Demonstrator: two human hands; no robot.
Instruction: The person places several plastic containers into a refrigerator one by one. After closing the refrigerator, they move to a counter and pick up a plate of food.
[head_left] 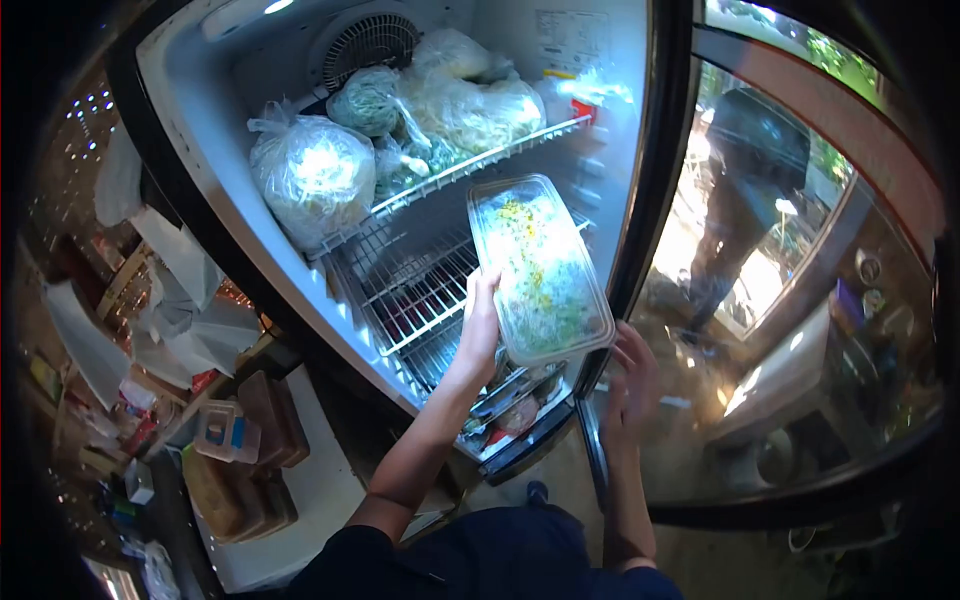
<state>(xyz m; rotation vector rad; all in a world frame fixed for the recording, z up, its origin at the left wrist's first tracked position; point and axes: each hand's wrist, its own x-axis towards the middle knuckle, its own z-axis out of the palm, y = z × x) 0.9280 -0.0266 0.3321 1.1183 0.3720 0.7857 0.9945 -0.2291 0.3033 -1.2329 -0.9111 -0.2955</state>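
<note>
My left hand (482, 325) is closed on the left edge of a clear plastic food container (545, 270), tilted in front of the open fridge. Through its lid show green leafy bits and yellow pieces. Close by the container's lower right corner is my right hand (630, 375), fingers stretched upward and slightly blurred, beside the edge of the glass fridge door (770, 400). Behind the container are the fridge's wire shelves (415, 290). Bulging clear plastic bags fill the top shelf, among them a large one (310, 175) at the left and a bag of greens (368, 102).
The glass door stands open at the right, its dark frame (655, 170) near my right hand. Packed items (515, 415) lie at the fridge bottom. At the left, a white surface (325, 480) holds brown loaf-shaped things (235, 500) and a small clear container (226, 432).
</note>
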